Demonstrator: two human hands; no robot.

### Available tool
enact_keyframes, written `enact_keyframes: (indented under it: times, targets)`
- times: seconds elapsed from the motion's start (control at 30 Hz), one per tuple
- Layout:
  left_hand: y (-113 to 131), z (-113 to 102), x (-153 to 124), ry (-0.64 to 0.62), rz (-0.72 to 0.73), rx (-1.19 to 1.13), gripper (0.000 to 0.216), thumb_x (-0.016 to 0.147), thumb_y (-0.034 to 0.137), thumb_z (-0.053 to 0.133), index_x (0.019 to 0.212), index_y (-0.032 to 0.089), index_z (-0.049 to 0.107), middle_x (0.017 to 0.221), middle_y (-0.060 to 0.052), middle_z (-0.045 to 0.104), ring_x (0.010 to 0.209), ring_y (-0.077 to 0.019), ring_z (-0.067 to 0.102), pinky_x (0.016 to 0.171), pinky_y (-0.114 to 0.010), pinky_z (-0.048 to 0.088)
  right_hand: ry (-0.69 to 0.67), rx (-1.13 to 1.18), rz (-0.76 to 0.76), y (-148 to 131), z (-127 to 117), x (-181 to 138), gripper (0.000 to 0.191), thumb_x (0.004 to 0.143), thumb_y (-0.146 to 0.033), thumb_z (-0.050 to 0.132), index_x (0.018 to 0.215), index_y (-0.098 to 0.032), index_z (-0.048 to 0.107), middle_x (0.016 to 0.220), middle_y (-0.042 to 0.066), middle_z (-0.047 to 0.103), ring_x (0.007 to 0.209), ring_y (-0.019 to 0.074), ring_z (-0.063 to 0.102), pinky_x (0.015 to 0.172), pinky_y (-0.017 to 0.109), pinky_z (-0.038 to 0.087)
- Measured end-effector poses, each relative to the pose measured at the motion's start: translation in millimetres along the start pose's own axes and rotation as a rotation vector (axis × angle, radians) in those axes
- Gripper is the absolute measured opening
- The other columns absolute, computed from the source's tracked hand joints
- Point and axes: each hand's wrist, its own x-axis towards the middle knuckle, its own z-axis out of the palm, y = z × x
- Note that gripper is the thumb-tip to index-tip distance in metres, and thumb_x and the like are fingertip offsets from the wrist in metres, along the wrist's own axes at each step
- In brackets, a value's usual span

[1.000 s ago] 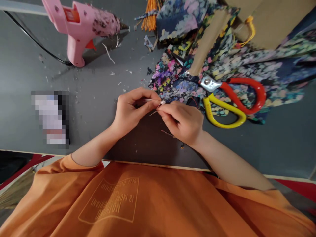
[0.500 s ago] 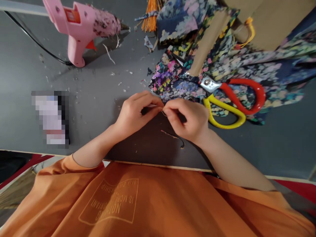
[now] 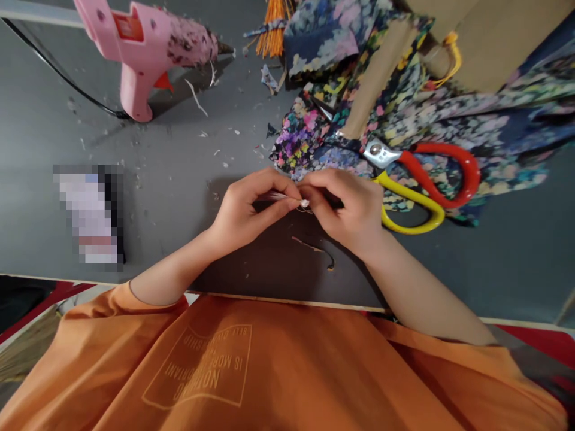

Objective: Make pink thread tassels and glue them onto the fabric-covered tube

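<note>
My left hand [image 3: 242,206] is closed in a pinch on a slim bundle of pale pink-white threads [image 3: 273,196]. The bundle's white end [image 3: 305,203] pokes out past the fingertips. Right beside it, the closed fingers of my right hand [image 3: 353,206] pinch a fine thread [image 3: 306,210] that loops just under this end. Those right fingertips partly hide where the thread runs. Both hands are held over the grey table, close to the edge of a flowered cloth [image 3: 309,129].
Red-and-yellow-handled scissors [image 3: 381,152] lie on the cloth by my right hand. A pink glue gun [image 3: 139,57] with a cord stands at the upper left, and a pixelated object [image 3: 92,215] lies below it. An orange tassel [image 3: 271,36] and scraps lie around.
The white end of the thread bundle has come into sight between my fingertips. My right fingers have shifted slightly up and round it; my left hand has moved a little to the right.
</note>
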Motion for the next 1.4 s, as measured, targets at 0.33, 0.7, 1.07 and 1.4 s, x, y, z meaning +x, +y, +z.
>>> enact_keyframes:
  times: [0.33, 0.7, 1.07, 1.4]
  targets:
    - [-7, -1, -1, 0.07, 0.328, 0.574, 0.008, 0.091, 0.021, 0.057, 0.086, 0.019, 0.063, 0.078, -0.001, 0.068, 0.07, -0.0105, 0.062, 0.067, -0.024, 0.049, -0.001, -0.104, -0.044, -11, 1, -2, 0.009, 0.087, -0.012, 0.054, 0.082, -0.02, 0.055, 0.067, 0.0, 0.065, 0.058, 0.0115, 0.06, 0.052, 0.026, 0.044]
    - [-4, 1, 0, 0.159, 0.024, 0.112, 0.008, 0.088, 0.021, 0.064, 0.083, 0.017, 0.06, 0.077, 0.002, 0.066, 0.068, -0.0038, 0.06, 0.062, -0.013, 0.051, 0.016, -0.083, -0.09, -15, 6, -6, 0.008, 0.09, -0.013, 0.056, 0.088, -0.018, 0.061, 0.068, -0.001, 0.068, 0.058, 0.0092, 0.06, 0.056, 0.022, 0.044]
    - [-2, 3, 1, 0.045, 0.022, -0.014, 0.007, 0.09, 0.022, 0.061, 0.087, 0.016, 0.062, 0.083, -0.002, 0.069, 0.074, -0.0066, 0.066, 0.062, -0.016, 0.053, -0.038, 0.141, 0.178, -5, -2, 2, 0.009, 0.088, -0.014, 0.06, 0.08, -0.019, 0.061, 0.066, -0.004, 0.063, 0.052, 0.0054, 0.051, 0.049, 0.019, 0.039]
    - [-6, -5, 3, -0.045, 0.31, 0.54, 0.006, 0.09, 0.015, 0.056, 0.086, 0.016, 0.06, 0.076, 0.0, 0.065, 0.067, -0.0078, 0.059, 0.063, -0.02, 0.046, -0.118, 0.04, 0.123, -5, -6, 3, 0.01, 0.088, -0.014, 0.058, 0.079, -0.019, 0.056, 0.065, -0.003, 0.06, 0.053, 0.0063, 0.051, 0.05, 0.021, 0.038]
